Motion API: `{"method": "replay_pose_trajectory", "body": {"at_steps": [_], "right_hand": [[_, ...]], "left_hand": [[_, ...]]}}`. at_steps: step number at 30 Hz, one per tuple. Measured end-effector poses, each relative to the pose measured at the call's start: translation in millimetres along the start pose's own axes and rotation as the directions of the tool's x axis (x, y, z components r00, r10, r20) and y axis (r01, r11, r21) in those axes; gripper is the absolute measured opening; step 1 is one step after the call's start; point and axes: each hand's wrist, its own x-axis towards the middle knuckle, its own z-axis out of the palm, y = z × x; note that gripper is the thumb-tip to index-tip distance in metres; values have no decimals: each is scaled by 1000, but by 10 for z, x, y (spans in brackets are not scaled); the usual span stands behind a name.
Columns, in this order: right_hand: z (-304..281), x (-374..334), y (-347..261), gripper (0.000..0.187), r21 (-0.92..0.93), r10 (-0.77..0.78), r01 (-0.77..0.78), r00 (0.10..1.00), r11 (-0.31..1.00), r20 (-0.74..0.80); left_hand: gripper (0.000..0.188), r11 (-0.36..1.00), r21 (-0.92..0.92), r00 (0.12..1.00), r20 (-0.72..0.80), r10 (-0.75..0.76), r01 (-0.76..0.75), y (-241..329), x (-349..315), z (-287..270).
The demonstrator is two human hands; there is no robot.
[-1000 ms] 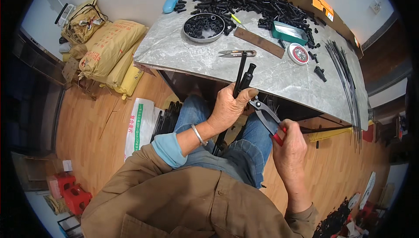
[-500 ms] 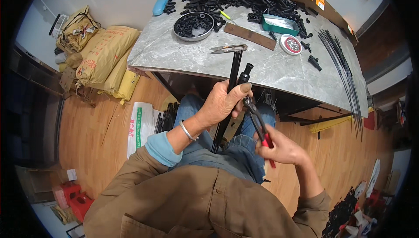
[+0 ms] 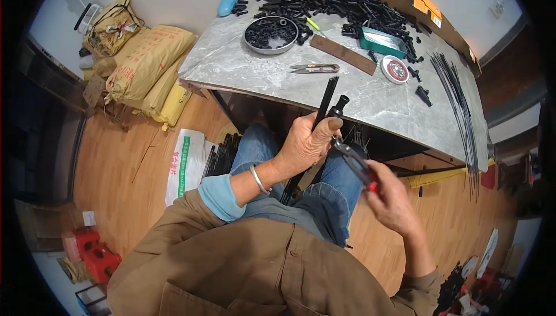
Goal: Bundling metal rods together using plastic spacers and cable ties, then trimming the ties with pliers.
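My left hand (image 3: 306,142), with a bangle on its wrist, is closed round long slim black rods (image 3: 328,97) and a short black tubular fitting (image 3: 340,105) that sticks up past the thumb. The rods run down between my knees. My right hand (image 3: 394,201) is closed on red-handled pliers (image 3: 354,161), slightly blurred. Their jaws meet the work just below my left thumb; what they bite on is hidden. Beyond the rod tips, a pair of thread snips (image 3: 314,68) lies on the grey table (image 3: 237,55).
On the table are a round dish (image 3: 270,49) of small black rings, a heap of black fittings (image 3: 347,6), a flat bar (image 3: 343,54), a green box (image 3: 382,41), a round tin (image 3: 395,70) and thin black wires (image 3: 453,96). Full sacks (image 3: 147,67) stand left.
The view has shifted slightly. The rods have dropped nearer me, so their tips no longer overlap the snips. My right hand and the pliers have swung out to the right; both grips hold.
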Motion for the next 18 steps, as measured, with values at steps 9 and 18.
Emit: {"method": "replay_pose_trajectory", "body": {"at_steps": [9, 18], "right_hand": [[35, -201, 256, 27, 625, 64, -455, 837, 634, 544], [53, -161, 60, 31, 700, 168, -376, 922, 607, 349]], "left_hand": [[44, 1000, -6, 998, 61, 12, -11, 17, -78, 24], [58, 999, -26, 996, 79, 40, -38, -39, -79, -101]]}}
